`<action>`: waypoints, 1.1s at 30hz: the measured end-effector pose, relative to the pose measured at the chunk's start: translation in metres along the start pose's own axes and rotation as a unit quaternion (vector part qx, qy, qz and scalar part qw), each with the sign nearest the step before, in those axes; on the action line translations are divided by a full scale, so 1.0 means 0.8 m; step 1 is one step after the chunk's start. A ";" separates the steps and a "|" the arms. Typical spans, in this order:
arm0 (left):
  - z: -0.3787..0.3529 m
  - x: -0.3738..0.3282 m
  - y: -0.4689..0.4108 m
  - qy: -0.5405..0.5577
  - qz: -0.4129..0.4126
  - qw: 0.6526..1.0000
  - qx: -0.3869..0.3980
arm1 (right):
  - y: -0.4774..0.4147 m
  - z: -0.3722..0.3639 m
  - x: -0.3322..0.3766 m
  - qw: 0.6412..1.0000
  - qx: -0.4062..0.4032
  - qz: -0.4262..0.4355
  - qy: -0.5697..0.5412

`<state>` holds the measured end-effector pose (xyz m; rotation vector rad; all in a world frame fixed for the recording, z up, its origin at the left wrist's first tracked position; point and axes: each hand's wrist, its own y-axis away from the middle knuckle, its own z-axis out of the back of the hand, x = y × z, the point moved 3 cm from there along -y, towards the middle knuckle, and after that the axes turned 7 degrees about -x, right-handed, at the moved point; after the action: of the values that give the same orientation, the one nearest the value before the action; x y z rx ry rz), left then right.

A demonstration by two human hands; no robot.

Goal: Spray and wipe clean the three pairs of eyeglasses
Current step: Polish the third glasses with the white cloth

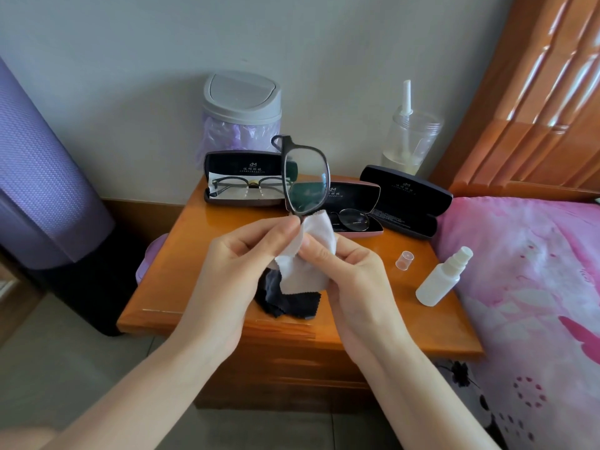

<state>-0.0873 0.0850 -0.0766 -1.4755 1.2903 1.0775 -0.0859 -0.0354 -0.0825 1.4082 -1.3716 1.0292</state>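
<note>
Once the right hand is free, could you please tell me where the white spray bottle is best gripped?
Probably round the cylindrical body of the spray bottle, at its middle, coming from the near side, where the nightstand is bare. It stands on its base with its clear cap off beside it, so a mid-body grip leaves a finger free for the pump head.

Glasses [305,180] half hidden behind cloth [319,230]
</note>
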 end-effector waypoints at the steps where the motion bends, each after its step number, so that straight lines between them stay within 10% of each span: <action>1: 0.000 0.001 0.001 -0.003 0.001 1.000 0.001 | 0.000 0.000 0.000 1.000 -0.005 -0.001 -0.002; 33: -0.005 0.003 0.007 0.065 0.014 0.998 -0.004 | 0.005 0.005 0.006 0.997 0.022 0.037 0.067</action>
<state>-0.0922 0.0804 -0.0781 -1.5583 1.4017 1.0195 -0.0896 -0.0402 -0.0785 1.3029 -1.3188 1.1868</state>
